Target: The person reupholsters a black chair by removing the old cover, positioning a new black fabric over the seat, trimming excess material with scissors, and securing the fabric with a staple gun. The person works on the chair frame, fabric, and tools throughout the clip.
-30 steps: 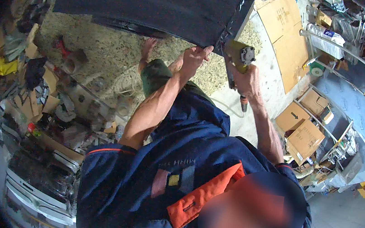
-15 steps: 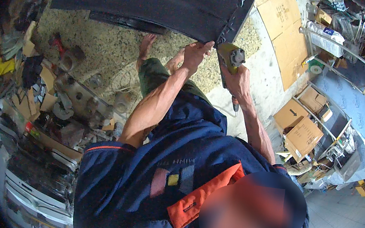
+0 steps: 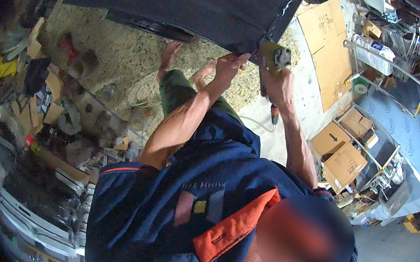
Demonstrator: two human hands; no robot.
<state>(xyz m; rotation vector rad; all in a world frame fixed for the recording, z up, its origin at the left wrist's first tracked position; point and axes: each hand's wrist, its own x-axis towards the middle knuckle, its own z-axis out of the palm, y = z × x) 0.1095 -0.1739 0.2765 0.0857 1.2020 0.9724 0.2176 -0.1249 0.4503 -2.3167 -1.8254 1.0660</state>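
Note:
A wide piece of black covering [image 3: 184,2] stretches over a frame at the top of the view, with a gathered seam along its right edge. My left hand [image 3: 228,70] pinches its near edge close to the right corner, thumb and fingers closed on the cloth. Beside it, my right hand [image 3: 279,90] grips a yellow air staple gun [image 3: 271,52] with a round metal cap. The tool's nose is at the covering's corner; whether it touches is hidden. From the handle's lower end a thin air hose [image 3: 258,125] runs off.
Flattened cardboard [image 3: 329,56] lies on the floor at the right. Beyond it stand a metal rack [image 3: 386,58] and open cardboard boxes [image 3: 344,166]. Scrap and offcuts [image 3: 75,135] crowd the left side. My bare feet [image 3: 170,53] are beneath the frame's edge.
The covering's corner and both hands appear slightly further right. The staple gun has shifted a little right and away from me. My grips look the same; the view has also moved slightly.

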